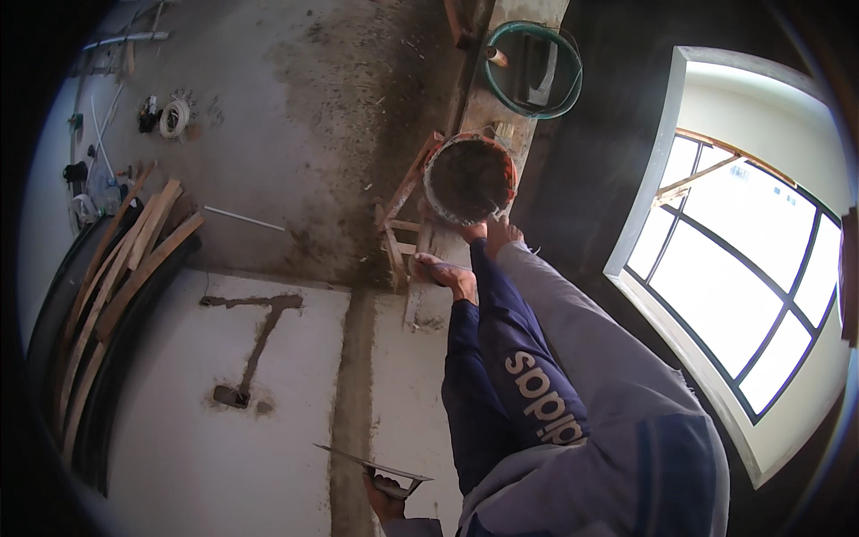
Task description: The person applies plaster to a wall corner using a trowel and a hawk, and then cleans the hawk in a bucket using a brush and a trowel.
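Low in the view, my left hand is closed around the handle of a plastering trowel. Its long thin metal blade is seen nearly edge-on, in front of the white wall. My right arm, in a loose grey sleeve, reaches down past my legs. At its end my right hand is at the near rim of a round orange-red bucket, fingers apparently closed on that rim. Dark grey-brown wet material lies inside the bucket. My bare feet stand close to the bucket, on the planking.
A wooden plank on a timber frame carries the bucket and a coiled green hose. Loose boards lean over a black curved object at left. A white cable coil lies on the floor. A large window is at right.
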`<action>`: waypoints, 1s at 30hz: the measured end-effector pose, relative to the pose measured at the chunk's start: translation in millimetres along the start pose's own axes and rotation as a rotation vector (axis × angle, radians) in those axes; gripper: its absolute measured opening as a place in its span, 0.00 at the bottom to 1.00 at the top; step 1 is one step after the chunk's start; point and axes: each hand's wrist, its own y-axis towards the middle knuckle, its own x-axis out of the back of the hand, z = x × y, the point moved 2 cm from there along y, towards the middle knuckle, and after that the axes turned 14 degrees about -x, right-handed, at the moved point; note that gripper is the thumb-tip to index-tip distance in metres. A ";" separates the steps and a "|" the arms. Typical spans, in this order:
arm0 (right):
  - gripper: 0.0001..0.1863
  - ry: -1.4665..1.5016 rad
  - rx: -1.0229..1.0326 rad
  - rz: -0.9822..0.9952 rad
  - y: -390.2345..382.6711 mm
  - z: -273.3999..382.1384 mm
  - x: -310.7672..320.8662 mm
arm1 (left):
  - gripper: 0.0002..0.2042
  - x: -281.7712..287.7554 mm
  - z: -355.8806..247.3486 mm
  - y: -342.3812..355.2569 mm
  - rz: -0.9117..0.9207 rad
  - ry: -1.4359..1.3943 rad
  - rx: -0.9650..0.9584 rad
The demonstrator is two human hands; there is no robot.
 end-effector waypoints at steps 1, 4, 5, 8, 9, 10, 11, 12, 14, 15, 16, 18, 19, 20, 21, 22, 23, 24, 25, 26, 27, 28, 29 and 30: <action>0.34 0.043 0.001 0.011 6.1 2.0 -10.1 | 0.19 -3.8 -3.6 6.8 -0.016 0.014 0.009; 0.34 0.081 0.016 0.013 25.3 22.2 -17.4 | 0.14 -25.8 -11.9 3.0 0.090 0.021 -0.080; 0.35 0.035 0.066 -0.034 28.7 27.8 -10.8 | 0.14 -37.2 -17.1 -0.4 0.067 0.040 -0.105; 0.38 0.222 0.202 -0.229 47.7 27.2 23.7 | 0.14 -39.8 -23.5 6.6 0.082 0.055 -0.067; 0.37 0.382 0.290 -0.480 64.6 30.7 44.7 | 0.14 -53.1 -28.4 1.9 0.046 0.064 -0.053; 0.37 0.537 0.378 -0.734 79.7 34.8 65.2 | 0.14 -57.9 -32.3 0.4 0.093 0.075 -0.059; 0.37 0.482 0.259 -0.653 101.5 39.6 79.3 | 0.15 -61.2 -38.2 2.6 0.143 0.089 -0.071; 0.37 0.428 0.146 -0.568 119.5 46.9 93.6 | 0.15 -62.3 -41.8 6.2 0.190 0.101 -0.084; 0.32 0.387 0.045 -0.464 140.8 47.7 108.7 | 0.16 -48.1 -37.2 32.1 0.225 0.040 -0.037; 0.26 0.394 0.061 -0.444 144.3 46.8 109.0 | 0.16 -39.5 -35.2 39.2 0.234 0.011 -0.009; 0.23 0.387 0.081 -0.425 139.9 43.8 109.2 | 0.16 -52.6 -36.3 22.4 0.170 0.020 -0.026; 0.20 0.429 0.210 -0.318 109.9 44.3 99.9 | 0.17 -81.1 -38.6 -9.9 0.055 0.045 -0.062; 0.19 0.453 0.282 -0.266 88.3 48.9 99.7 | 0.17 -73.9 -35.7 -11.1 0.059 0.048 -0.051; 0.17 0.422 0.351 -0.198 72.8 49.6 92.6 | 0.17 -62.1 -33.8 -5.1 0.068 0.058 -0.044; 0.16 0.393 0.423 -0.131 61.6 48.4 80.3 | 0.17 -47.2 -32.3 3.1 0.078 0.066 -0.041; 0.16 0.402 0.407 -0.142 49.4 40.2 68.9 | 0.17 -31.5 -31.9 9.6 0.162 0.067 -0.018; 0.16 0.415 0.406 -0.161 38.6 39.0 66.8 | 0.17 -15.8 -31.5 20.7 0.249 0.055 -0.006; 0.15 0.407 0.382 -0.141 29.4 39.2 75.9 | 0.17 -19.9 -34.9 27.5 0.348 0.039 -0.003; 0.15 0.401 0.358 -0.119 21.1 37.9 85.8 | 0.17 -21.1 -38.3 33.5 0.326 0.029 -0.043; 0.15 0.389 0.328 -0.095 13.1 36.6 97.8 | 0.17 -23.1 -40.3 30.4 0.301 0.019 -0.074; 0.14 0.397 0.365 -0.134 0.2 36.5 112.9 | 0.17 -18.4 -43.6 25.4 0.268 0.022 -0.094; 0.15 0.395 0.399 -0.163 -23.4 36.3 133.9 | 0.16 -9.0 -44.1 18.6 0.304 0.040 -0.105; 0.15 0.396 0.433 -0.203 -46.2 33.5 157.8 | 0.17 -4.9 -46.7 15.4 0.351 0.055 -0.120; 0.15 0.401 0.478 -0.243 -64.4 24.1 181.1 | 0.19 -6.9 -51.2 16.3 0.407 0.064 -0.141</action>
